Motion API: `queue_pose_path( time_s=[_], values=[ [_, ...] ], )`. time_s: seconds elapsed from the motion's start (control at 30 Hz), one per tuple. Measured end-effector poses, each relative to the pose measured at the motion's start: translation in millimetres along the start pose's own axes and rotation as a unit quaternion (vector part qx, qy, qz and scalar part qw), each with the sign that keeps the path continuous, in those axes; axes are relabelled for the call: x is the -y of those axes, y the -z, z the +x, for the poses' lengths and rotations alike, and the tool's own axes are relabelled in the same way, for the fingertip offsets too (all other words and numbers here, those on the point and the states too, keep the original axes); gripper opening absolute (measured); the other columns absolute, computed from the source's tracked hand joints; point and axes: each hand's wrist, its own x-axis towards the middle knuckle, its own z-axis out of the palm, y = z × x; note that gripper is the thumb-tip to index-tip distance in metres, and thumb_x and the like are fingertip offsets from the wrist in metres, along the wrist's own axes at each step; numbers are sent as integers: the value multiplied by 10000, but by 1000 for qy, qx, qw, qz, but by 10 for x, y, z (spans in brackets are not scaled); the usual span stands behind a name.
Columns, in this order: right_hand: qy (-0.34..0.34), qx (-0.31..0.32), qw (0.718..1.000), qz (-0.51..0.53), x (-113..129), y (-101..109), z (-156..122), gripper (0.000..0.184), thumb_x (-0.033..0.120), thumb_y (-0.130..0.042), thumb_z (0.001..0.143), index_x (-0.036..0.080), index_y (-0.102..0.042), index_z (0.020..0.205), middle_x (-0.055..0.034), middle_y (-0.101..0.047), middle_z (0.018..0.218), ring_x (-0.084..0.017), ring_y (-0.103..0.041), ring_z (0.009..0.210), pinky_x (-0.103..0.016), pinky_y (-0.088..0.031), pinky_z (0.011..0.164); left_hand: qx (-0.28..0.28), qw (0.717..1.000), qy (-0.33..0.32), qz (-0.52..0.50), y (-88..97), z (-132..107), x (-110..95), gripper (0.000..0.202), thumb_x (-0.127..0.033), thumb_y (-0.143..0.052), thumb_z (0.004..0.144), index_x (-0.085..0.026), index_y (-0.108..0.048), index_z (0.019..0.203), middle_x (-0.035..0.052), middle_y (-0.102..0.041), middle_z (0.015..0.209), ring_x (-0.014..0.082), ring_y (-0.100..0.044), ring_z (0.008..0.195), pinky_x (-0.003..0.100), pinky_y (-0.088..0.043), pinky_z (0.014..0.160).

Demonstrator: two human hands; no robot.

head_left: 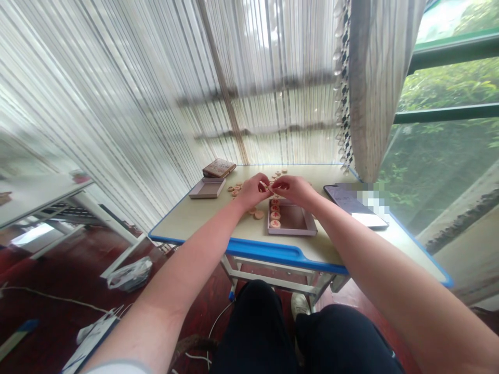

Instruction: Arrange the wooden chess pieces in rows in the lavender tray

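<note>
Above the far left corner of an open box (294, 232), my left hand (254, 191) and my right hand (293, 188) meet at the fingertips. Both are closed in a pinch on a small round wooden Chinese chess piece, mostly hidden by the fingers. Along the box's left wall lies a row of several Chinese chess pieces (275, 224) with red characters; the box's right part shows its bare bottom. Loose pieces (259, 214) lie just left of the box. More pieces (235, 189) are scattered beside my left hand, and a few (284, 171) lie beyond my hands.
An empty shallow box tray (207, 189) and a brown patterned box (219, 168) sit at the table's back left. A dark tablet-like device (343, 200) lies at the right. The table (202, 221) has a blue edge; a curtain (273, 104) hangs behind it.
</note>
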Motion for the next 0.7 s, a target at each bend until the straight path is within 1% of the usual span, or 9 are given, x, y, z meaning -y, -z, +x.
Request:
queue_pose_path(
  time_s=[0.07, 0.13, 0.27, 0.4, 0.47, 0.53, 0.7],
  values=[
    [14, 0, 1000, 15, -11, -1, 7, 196, 326, -574, 751, 201, -661, 874, -24, -684, 831, -132, -605, 750, -226, -428, 660, 2, 999, 1, -35, -7, -3, 10, 353, -310, -687, 665, -166, -536, 951, 21, -636, 832, 93, -585, 653, 205, -463, 578],
    [17, -20, 999, 23, -28, 0, 17, 207, 317, -607, 728, 193, -640, 889, -29, -683, 823, -135, -606, 735, -229, -438, 643, 6, 999, -2, -48, -4, -1, 31, 339, -305, -679, 675, -163, -544, 952, 30, -636, 865, 90, -584, 662, 203, -465, 584],
    [0, -51, 998, 39, -66, 8, 33, 299, 301, -647, 696, 182, -587, 964, -35, -685, 813, -136, -601, 696, -233, -452, 601, 15, 999, 2, -46, 23, 5, 54, 310, -339, -646, 713, -145, -599, 950, 52, -659, 844, 113, -597, 698, 230, -476, 631],
    [14, -46, 998, 30, -102, 0, 35, 279, 293, -642, 691, 186, -608, 946, -23, -684, 815, -128, -597, 688, -226, -451, 597, 41, 999, -3, -29, 34, -5, 31, 283, -383, -600, 753, -156, -653, 913, 61, -683, 884, 135, -615, 752, 252, -480, 691],
    [19, -34, 999, 6, -123, 4, 36, 255, 300, -630, 696, 203, -640, 931, -13, -685, 815, -128, -595, 688, -228, -443, 602, 37, 999, -3, -9, 31, -8, 27, 294, -396, -585, 762, -163, -660, 923, 56, -687, 891, 137, -615, 752, 252, -478, 690],
    [16, -22, 999, -28, -148, 31, 40, 252, 329, -616, 704, 224, -668, 928, -11, -688, 816, -136, -593, 686, -238, -431, 598, 23, 999, -3, 32, 31, -7, 38, 294, -387, -588, 759, -167, -663, 939, 53, -688, 882, 136, -609, 729, 252, -475, 679],
    [-12, -13, 995, -100, -201, 196, 44, 231, 377, -601, 707, 234, -710, 852, -32, -677, 765, -150, -573, 651, -257, -401, 570, -16, 987, -7, 163, 49, -5, 106, 271, -334, -537, 791, -175, -656, 975, 40, -679, 826, 133, -582, 678, 263, -457, 674]
  ],
)
